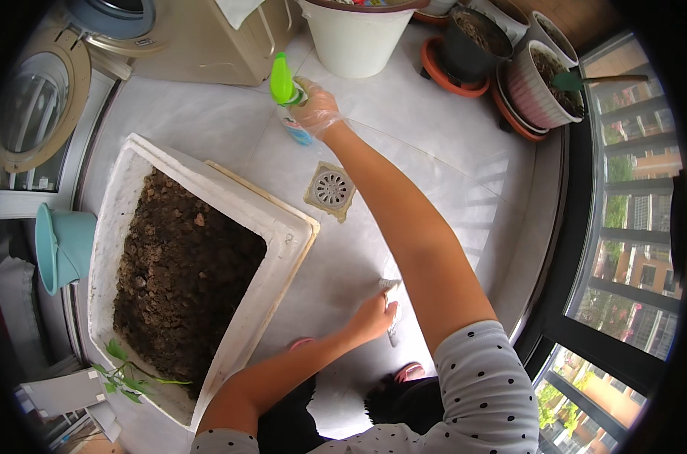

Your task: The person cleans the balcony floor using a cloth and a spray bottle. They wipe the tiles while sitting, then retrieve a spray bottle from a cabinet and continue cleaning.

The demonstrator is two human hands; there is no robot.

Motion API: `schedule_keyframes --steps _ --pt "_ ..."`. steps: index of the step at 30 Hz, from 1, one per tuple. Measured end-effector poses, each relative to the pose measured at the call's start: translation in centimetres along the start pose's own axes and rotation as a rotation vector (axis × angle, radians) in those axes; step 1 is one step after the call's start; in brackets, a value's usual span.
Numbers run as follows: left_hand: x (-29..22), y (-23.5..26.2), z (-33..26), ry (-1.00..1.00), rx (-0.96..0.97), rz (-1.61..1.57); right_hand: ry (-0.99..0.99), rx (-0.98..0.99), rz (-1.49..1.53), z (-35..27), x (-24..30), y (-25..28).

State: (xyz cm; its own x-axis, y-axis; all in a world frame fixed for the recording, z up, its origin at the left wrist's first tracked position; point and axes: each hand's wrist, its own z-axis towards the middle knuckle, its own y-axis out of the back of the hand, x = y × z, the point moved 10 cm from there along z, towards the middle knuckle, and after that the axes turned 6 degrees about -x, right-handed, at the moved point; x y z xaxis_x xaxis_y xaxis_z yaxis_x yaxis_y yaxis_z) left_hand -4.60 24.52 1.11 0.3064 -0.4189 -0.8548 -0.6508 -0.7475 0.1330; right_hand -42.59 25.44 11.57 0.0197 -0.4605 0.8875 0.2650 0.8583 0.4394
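My right arm stretches far forward, and its hand (pixel 318 108), in a clear plastic glove, is closed around a spray bottle (pixel 282 82) with a bright green trigger head and a pale, blue-marked body. The bottle stands upright at the floor beyond the drain. Close to my feet, my left hand (pixel 370 316) is closed on a slim whitish thing (pixel 390 287); its ends stick out past the fingers, but its kind is unclear. To the left of both hands sits a large white foam box (pixel 272 261) filled with dark soil (pixel 181 280). A leafy green plant (pixel 128 377) grows at its near end.
A square floor drain (pixel 331 189) lies between box and right arm. Beyond are a white bucket (pixel 351 45), a black pot (pixel 472 49) and a ribbed pot (pixel 536 94). At left are a teal bucket (pixel 63 242) and an opened washer door (pixel 37 102). Windows line the right.
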Motion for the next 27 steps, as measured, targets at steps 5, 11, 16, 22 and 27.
schedule_keyframes --steps 5,11,16,22,27 --pt "-2.8 2.8 1.5 0.028 -0.056 -0.458 -0.258 0.426 0.363 -9.8 -4.3 5.2" --pt "-5.2 1.1 1.9 0.094 0.132 -0.495 -0.773 1.072 0.562 -30.1 -8.2 14.0" --pt "-0.6 0.5 1.1 0.288 -0.055 -0.548 -1.015 0.762 0.368 -38.4 -13.4 18.7" --pt "5.0 -2.9 -1.6 0.709 -0.14 -0.834 -1.015 0.255 1.366 -40.5 -13.7 19.7" --pt "3.2 -6.3 -2.8 0.826 0.091 -0.7 -1.223 -0.126 1.302 -42.8 -17.3 20.5"
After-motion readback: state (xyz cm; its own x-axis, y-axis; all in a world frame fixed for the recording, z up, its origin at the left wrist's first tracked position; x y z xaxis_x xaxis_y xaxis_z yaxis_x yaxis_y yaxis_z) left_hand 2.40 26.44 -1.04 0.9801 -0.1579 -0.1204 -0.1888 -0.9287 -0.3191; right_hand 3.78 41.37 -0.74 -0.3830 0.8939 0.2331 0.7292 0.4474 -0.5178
